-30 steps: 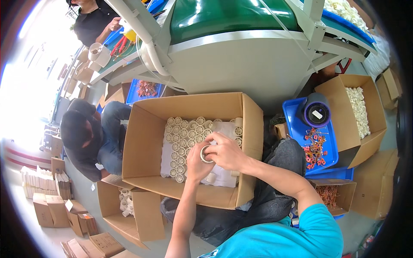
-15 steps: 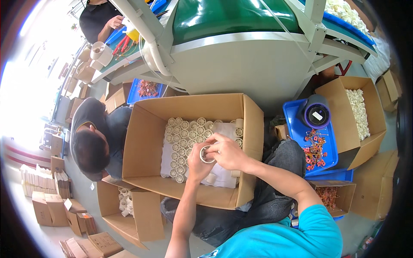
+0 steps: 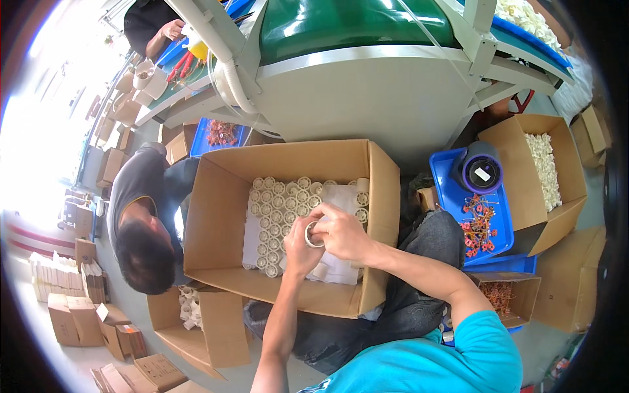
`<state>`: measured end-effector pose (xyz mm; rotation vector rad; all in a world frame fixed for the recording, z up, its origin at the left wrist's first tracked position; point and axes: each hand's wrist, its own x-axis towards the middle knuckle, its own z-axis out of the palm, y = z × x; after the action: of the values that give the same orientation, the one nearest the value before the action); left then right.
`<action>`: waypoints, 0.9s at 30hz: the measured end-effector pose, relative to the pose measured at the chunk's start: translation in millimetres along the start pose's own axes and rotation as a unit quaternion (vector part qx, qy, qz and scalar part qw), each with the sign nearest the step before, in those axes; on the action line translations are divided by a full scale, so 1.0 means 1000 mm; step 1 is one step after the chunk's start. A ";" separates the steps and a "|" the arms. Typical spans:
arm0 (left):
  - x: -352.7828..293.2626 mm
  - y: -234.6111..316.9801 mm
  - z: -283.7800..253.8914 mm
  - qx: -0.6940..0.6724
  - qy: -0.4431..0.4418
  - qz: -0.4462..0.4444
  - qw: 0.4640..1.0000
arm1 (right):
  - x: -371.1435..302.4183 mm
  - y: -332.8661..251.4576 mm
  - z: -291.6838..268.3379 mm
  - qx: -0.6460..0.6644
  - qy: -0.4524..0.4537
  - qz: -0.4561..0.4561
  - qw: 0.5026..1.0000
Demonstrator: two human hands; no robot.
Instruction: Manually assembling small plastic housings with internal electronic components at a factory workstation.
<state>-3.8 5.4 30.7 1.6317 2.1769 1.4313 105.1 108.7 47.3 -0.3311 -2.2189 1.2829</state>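
Observation:
My left hand point(image 3: 299, 251) is wrapped round a white plastic cup-shaped part point(image 3: 315, 244), its round open mouth facing up. Bent over that mouth, my right hand point(image 3: 342, 234) has its fingers pressed together and dipping inside; whatever they pinch is hidden. Both hands are above a large open cardboard box point(image 3: 226, 175). In the box, similar white round parts point(image 3: 276, 217) stand packed in rows on a white sheet point(image 3: 342, 270). A few more parts lie by the box's right wall and under my hands.
To my right are a blue tray point(image 3: 503, 226) with red-and-wire pieces point(image 3: 480, 224) and a dark purple-rimmed round device point(image 3: 481, 173), plus a box of white pieces point(image 3: 542, 171). At left, a person point(image 3: 141, 223) bends beside another box point(image 3: 208, 331). A green-belted machine point(image 3: 354, 29) stands ahead.
My right fingers have shifted slightly over the mouth of the white part, which stays in my left hand. The person at left has leaned further forward and down.

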 end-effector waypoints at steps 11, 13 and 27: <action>-0.001 -0.002 0.003 0.008 -0.007 -0.002 1.000 | -0.001 0.002 -0.002 -0.001 -0.004 0.008 1.000; 0.005 0.005 0.003 0.008 -0.020 -0.016 1.000 | 0.001 0.009 -0.005 -0.006 -0.008 0.010 1.000; 0.298 0.068 -0.013 0.071 0.174 0.198 0.962 | 0.023 0.018 -0.055 0.092 0.155 0.095 0.979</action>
<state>-91.8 230.7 218.5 2.1020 2.2606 1.8240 117.1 168.2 61.8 -0.6365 -1.8274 1.4175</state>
